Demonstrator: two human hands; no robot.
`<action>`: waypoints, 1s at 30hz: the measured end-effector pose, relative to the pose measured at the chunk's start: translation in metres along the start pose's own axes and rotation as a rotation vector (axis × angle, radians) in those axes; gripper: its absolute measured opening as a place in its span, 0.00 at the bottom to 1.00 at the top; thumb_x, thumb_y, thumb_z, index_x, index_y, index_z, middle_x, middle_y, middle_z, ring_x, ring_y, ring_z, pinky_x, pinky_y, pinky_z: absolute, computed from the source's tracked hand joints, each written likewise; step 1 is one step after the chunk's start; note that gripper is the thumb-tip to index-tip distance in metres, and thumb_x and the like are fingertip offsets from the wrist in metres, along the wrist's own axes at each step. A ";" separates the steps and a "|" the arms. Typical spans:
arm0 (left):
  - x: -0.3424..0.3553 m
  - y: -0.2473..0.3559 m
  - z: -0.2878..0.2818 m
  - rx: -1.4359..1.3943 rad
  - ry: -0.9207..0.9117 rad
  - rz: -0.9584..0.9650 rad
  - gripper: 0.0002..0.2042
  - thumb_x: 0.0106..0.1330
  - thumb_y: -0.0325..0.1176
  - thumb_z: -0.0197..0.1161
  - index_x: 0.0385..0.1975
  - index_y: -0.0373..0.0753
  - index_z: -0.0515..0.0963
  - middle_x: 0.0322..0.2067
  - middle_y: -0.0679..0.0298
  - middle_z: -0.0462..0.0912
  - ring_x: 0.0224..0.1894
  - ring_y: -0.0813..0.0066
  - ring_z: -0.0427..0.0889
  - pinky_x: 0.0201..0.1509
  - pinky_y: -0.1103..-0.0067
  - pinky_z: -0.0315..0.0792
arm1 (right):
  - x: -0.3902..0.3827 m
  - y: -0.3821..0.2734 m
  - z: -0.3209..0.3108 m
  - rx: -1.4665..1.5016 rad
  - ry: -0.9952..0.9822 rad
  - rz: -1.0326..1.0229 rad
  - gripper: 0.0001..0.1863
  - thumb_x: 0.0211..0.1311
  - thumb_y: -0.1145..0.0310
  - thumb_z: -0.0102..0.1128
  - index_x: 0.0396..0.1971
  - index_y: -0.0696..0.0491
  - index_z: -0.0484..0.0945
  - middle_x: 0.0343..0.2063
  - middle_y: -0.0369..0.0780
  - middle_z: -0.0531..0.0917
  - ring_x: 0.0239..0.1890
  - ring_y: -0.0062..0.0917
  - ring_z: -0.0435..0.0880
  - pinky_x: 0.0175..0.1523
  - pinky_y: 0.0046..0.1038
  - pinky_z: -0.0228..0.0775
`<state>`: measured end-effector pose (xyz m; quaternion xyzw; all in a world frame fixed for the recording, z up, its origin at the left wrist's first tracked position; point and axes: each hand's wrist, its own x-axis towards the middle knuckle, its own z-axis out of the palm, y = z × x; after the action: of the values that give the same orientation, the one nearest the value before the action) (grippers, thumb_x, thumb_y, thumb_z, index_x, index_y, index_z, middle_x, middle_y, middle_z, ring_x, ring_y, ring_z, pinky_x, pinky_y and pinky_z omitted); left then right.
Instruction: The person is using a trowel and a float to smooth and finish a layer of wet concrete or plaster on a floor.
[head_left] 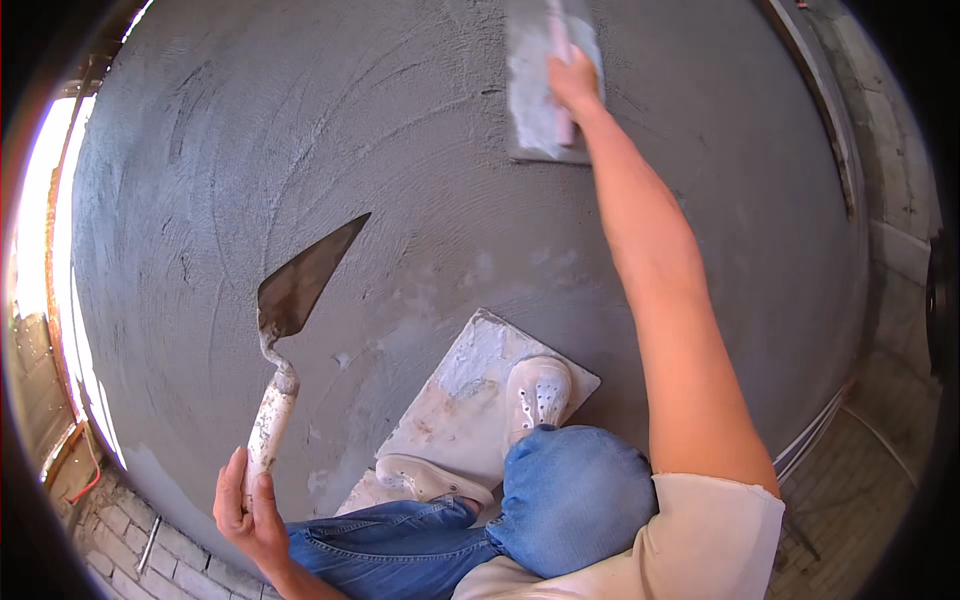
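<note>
My left hand, low at the left, is closed around the pale, splattered handle of a pointed trowel. Its dark triangular blade points up and to the right, held above the grey surface. With my arm stretched far forward, my right hand grips the long handle of a rectangular plastering float. The float lies flat against wet grey mortar, and its upper end is cut off by the frame. Curved sweep marks and small ridges show in the mortar left of the float.
Beneath my pale clogs lies a mortar-smeared square board on the grey surface. A long straight strip borders the mortar at the right. Brick paving shows at lower left, and thin cables or rods lie at the right edge.
</note>
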<state>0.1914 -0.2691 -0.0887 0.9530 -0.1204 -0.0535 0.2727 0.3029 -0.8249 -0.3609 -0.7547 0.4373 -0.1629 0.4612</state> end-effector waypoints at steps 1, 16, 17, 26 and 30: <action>0.000 -0.003 0.001 -0.020 -0.017 -0.028 0.14 0.57 0.23 0.58 0.44 0.25 0.75 0.31 0.56 0.78 0.31 0.74 0.75 0.34 0.81 0.69 | -0.006 0.018 -0.020 -0.030 0.071 0.013 0.21 0.54 0.63 0.50 0.48 0.55 0.73 0.32 0.47 0.82 0.25 0.33 0.83 0.31 0.33 0.74; 0.018 -0.013 0.000 -0.026 -0.098 0.080 0.14 0.57 0.24 0.59 0.43 0.25 0.75 0.28 0.58 0.77 0.29 0.75 0.74 0.33 0.82 0.67 | -0.308 0.263 -0.268 0.762 0.717 0.618 0.06 0.58 0.68 0.52 0.31 0.49 0.65 0.13 0.31 0.60 0.10 0.19 0.59 0.13 0.24 0.60; 0.018 -0.014 0.002 -0.047 -0.082 0.076 0.14 0.57 0.24 0.59 0.42 0.25 0.75 0.28 0.58 0.77 0.28 0.75 0.73 0.32 0.82 0.66 | -0.298 0.263 -0.264 0.810 0.644 0.558 0.07 0.58 0.67 0.52 0.30 0.49 0.64 0.13 0.31 0.60 0.10 0.19 0.59 0.13 0.25 0.61; 0.010 -0.029 -0.002 -0.061 -0.024 0.058 0.14 0.57 0.25 0.60 0.43 0.25 0.75 0.29 0.58 0.77 0.28 0.77 0.73 0.31 0.83 0.65 | -0.169 0.078 -0.025 0.838 0.005 0.291 0.15 0.59 0.71 0.51 0.44 0.49 0.60 0.20 0.33 0.66 0.12 0.16 0.63 0.14 0.22 0.65; 0.001 -0.036 0.001 -0.014 0.020 0.005 0.15 0.59 0.24 0.59 0.44 0.25 0.75 0.33 0.57 0.78 0.31 0.76 0.74 0.33 0.83 0.66 | -0.128 0.028 0.091 0.805 -0.078 0.190 0.20 0.55 0.71 0.51 0.47 0.53 0.57 0.27 0.40 0.69 0.14 0.19 0.68 0.14 0.23 0.68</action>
<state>0.1996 -0.2404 -0.1086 0.9512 -0.1196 -0.0443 0.2808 0.2756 -0.6761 -0.4114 -0.4760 0.3886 -0.2489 0.7486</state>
